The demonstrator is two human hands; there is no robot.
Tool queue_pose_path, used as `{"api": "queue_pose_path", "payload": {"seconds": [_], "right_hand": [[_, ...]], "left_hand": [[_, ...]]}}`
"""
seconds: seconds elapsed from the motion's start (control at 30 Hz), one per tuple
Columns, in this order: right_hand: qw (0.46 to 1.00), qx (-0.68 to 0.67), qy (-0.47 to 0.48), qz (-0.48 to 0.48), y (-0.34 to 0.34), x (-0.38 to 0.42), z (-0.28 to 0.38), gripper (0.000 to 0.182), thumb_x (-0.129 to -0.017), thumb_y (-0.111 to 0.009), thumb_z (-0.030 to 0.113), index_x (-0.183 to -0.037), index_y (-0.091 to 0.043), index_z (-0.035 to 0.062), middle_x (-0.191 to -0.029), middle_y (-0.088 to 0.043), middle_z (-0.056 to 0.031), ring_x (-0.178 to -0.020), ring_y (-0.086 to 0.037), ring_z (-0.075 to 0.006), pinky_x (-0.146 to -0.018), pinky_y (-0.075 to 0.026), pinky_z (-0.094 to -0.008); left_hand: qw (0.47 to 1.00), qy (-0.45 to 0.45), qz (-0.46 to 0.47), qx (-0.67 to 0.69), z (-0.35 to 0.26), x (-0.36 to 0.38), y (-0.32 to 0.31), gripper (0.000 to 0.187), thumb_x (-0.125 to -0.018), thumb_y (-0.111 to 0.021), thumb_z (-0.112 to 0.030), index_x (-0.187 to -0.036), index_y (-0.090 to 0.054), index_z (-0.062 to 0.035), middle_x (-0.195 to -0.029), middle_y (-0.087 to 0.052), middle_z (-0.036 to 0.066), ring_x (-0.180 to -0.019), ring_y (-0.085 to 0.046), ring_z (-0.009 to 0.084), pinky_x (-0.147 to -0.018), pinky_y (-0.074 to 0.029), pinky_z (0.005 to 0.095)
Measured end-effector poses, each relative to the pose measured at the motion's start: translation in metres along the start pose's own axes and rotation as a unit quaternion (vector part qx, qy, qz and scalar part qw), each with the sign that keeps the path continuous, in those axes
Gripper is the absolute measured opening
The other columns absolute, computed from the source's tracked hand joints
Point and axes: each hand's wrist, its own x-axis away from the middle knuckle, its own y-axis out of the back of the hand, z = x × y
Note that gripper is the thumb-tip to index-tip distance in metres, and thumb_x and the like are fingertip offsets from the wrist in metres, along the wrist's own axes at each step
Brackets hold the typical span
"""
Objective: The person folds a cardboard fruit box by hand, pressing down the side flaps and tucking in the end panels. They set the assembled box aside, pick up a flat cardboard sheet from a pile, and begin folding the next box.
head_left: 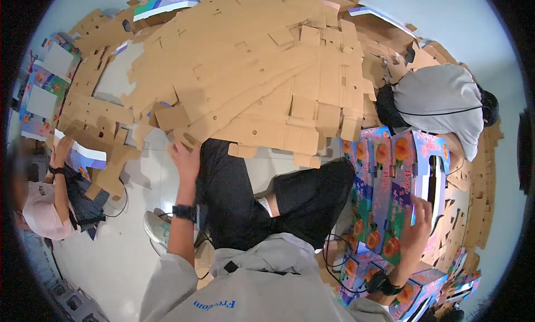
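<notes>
My left hand (pixel 185 159) is by my knee at the near edge of a large pile of flat brown cardboard blanks (pixel 239 71). Its fingers are apart and reach toward a small raised flap (pixel 171 117); whether they touch the cardboard is hard to tell. On my other side, my right hand (pixel 417 224) lies with outstretched fingers against a folded carton (pixel 398 183) printed purple and blue with orange flowers. That carton stands upright in a row with similar ones, beside my leg. Part of my right palm is hidden.
At the right, a person in a grey shirt (pixel 440 99) bends over the cardboard. Another person's hand (pixel 62 149) at the left holds a printed piece (pixel 83 155). More printed cartons (pixel 356 272) lie below my right arm, with black cables (pixel 329 260) nearby.
</notes>
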Motion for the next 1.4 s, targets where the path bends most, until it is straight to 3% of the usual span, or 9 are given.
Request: {"api": "queue_pose_path", "payload": {"seconds": [0.37,0.43,0.77,0.83,0.97,1.07,1.2,1.27,1.4], "right_hand": [[0.984,-0.153,0.003,0.094,-0.043,0.027,0.021,0.023,-0.094,-0.067,0.005,-0.116,-0.07,-0.0007,-0.101,-0.066,-0.0195,-0.091,-0.066,-0.0408,-0.081,-0.053,-0.0459],[0.975,-0.191,0.006,0.115,-0.04,0.021,0.037,0.023,-0.094,-0.067,0.005,-0.116,-0.07,-0.0007,-0.101,-0.067,-0.0197,-0.092,-0.067,-0.0403,-0.081,-0.053,-0.0452],[0.876,-0.359,0.094,0.308,-0.088,0.032,0.111,0.032,-0.097,-0.071,0.015,-0.126,-0.069,0.0022,-0.108,-0.073,-0.0218,-0.103,-0.072,-0.0373,-0.09,-0.056,-0.0415],[0.851,-0.396,0.102,0.331,-0.098,0.03,0.126,0.033,-0.097,-0.071,0.015,-0.128,-0.068,0.0017,-0.108,-0.073,-0.0214,-0.103,-0.072,-0.0357,-0.091,-0.056,-0.0407],[0.803,-0.476,0.106,0.342,-0.106,0.019,0.146,0.051,-0.098,-0.071,0.017,-0.144,-0.055,0.0002,-0.12,-0.072,-0.0196,-0.113,-0.071,-0.0322,-0.099,-0.054,-0.0402],[0.665,-0.661,0.084,0.337,-0.117,0.015,0.163,0.071,-0.103,-0.066,0.028,-0.16,-0.034,0.0013,-0.148,-0.059,-0.019,-0.134,-0.059,-0.0316,-0.114,-0.045,-0.0424],[0.403,-0.835,-0.292,0.232,-0.104,0.014,0.181,0.058,-0.108,-0.054,0.048,-0.149,-0.048,0.0072,-0.136,-0.061,-0.0128,-0.121,-0.062,-0.0244,-0.105,-0.051,-0.0399],[0.392,-0.856,-0.243,0.233,-0.113,0.011,0.155,0.041,-0.105,-0.06,0.038,-0.134,-0.059,0.0085,-0.12,-0.068,-0.0088,-0.108,-0.065,-0.0198,-0.095,-0.054,-0.0362],[0.615,-0.706,-0.294,0.192,-0.093,-0.013,0.151,0.037,-0.098,-0.069,0.031,-0.124,-0.063,0.0062,-0.109,-0.071,-0.0065,-0.099,-0.068,-0.0181,-0.088,-0.056,-0.035]], "left_hand": [[0.91,0.192,0.092,0.355,0.039,-0.099,0.003,0.067,-0.097,-0.073,-0.042,-0.138,-0.059,0.0086,-0.129,-0.069,0.02,-0.118,-0.065,0.0264,-0.101,-0.049,0.0363],[0.974,0.16,0.007,0.16,0.028,-0.104,0.003,0.063,-0.098,-0.072,-0.044,-0.131,-0.063,0.0089,-0.124,-0.071,0.017,-0.112,-0.066,0.0242,-0.099,-0.05,0.0358],[0.867,0.127,-0.087,0.474,-0.104,-0.035,0.11,0.036,-0.106,-0.063,-0.037,-0.096,-0.069,-0.0026,-0.082,-0.056,0.0,-0.078,-0.049,0.0124,-0.077,-0.048,0.029],[0.845,0.107,-0.121,0.51,-0.133,-0.015,0.127,0.039,-0.106,-0.063,-0.04,-0.104,-0.071,-0.0017,-0.096,-0.064,0.004,-0.088,-0.055,0.0114,-0.079,-0.047,0.0262],[0.91,0.121,0.044,0.394,-0.173,0.072,0.154,0.033,-0.108,-0.058,-0.036,-0.104,-0.065,-0.0036,-0.098,-0.06,0.003,-0.083,-0.054,0.0153,-0.078,-0.048,0.0312],[0.925,-0.152,0.22,0.271,-0.156,0.147,0.137,0.04,-0.101,-0.062,-0.039,-0.126,-0.063,-0.0074,-0.122,-0.06,0.011,-0.11,-0.055,0.0251,-0.096,-0.046,0.0426],[0.77,-0.529,0.318,0.16,-0.161,0.192,0.119,0.054,-0.094,-0.07,-0.041,-0.139,-0.063,-0.0114,-0.129,-0.064,0.01,-0.125,-0.058,0.0269,-0.106,-0.048,0.0444],[0.747,-0.556,0.331,0.151,-0.157,0.203,0.112,0.037,-0.095,-0.07,-0.029,-0.129,-0.07,-0.0148,-0.124,-0.068,0.008,-0.117,-0.063,0.0272,-0.097,-0.053,0.0417],[0.843,-0.318,0.397,0.177,-0.089,0.192,0.067,0.031,-0.097,-0.067,-0.018,-0.127,-0.07,-0.0116,-0.123,-0.069,0.012,-0.11,-0.068,0.0335,-0.091,-0.056,0.0431]]}}
